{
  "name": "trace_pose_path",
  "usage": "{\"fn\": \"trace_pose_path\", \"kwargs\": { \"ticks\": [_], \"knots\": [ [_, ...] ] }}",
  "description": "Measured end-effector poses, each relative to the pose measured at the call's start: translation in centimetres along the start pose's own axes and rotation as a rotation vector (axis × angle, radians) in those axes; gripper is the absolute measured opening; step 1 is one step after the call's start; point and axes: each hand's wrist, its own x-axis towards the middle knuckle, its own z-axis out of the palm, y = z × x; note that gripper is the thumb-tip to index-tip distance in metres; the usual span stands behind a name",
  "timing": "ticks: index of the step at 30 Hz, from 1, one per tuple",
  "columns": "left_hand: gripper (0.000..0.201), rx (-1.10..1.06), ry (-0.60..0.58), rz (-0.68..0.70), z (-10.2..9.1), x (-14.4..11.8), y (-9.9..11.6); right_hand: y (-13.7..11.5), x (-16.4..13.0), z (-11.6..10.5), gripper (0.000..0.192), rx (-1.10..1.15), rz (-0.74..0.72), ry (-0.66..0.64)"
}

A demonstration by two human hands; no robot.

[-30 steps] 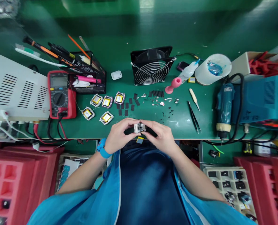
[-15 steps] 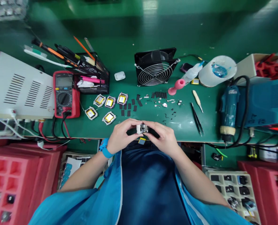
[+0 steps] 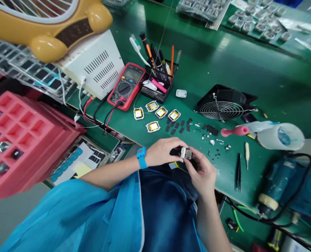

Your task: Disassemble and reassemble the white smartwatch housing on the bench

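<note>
Green bench mat [image 3: 223, 66] lay beyond both hands; small silver-white metal module w/ dark parts [image 3: 186, 153] sat pinched betw. left hand [image 3: 163, 151] fingertips & right hand [image 3: 203, 172] fingertips, long axis running roughly hand-to-hand, both equally near.

Head camera, single view: worn on the person's head, looks forward and steeply down, tilted leftward, close above the hands at the near edge of the green workbench [image 3: 223, 66]; lap below.
</note>
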Motion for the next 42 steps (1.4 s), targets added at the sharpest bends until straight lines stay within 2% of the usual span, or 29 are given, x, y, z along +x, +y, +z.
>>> {"fn": "trace_pose_path", "kwargs": {
  "ticks": [6, 10, 19, 26, 30, 37, 42],
  "knots": [
    [0.039, -0.316, -0.008, -0.077, -1.1, -0.1, -0.4, -1.4, 0.5, 0.6, 0.053, 0.094, 0.002, 0.039],
    [0.041, -0.410, -0.030, -0.125, -1.7, 0.3, -0.7, -2.4, 1.6, 0.5, 0.043, 0.054, -0.074, 0.051],
    [0.035, -0.301, -0.017, -0.094, -1.5, 0.7, -0.3, -2.7, 1.9, 0.2, 0.045, 0.092, -0.136, 0.054],
    [0.029, -0.062, 0.003, 0.166, -1.3, 0.4, 1.7, -3.0, 1.1, -0.9, 0.046, 0.178, -0.085, 0.049],
    [0.031, -0.010, -0.008, 0.251, -1.3, 0.2, 3.1, -3.3, 0.6, -1.7, 0.050, 0.238, -0.065, 0.051],
    [0.042, 0.011, -0.011, 0.283, -1.1, 0.0, 4.1, -3.3, -0.1, -2.3, 0.052, 0.324, -0.047, 0.052],
    [0.038, -0.047, -0.006, 0.288, -1.0, 0.0, 4.2, -3.6, -0.1, -2.7, 0.048, 0.354, -0.027, 0.048]
  ]
}}
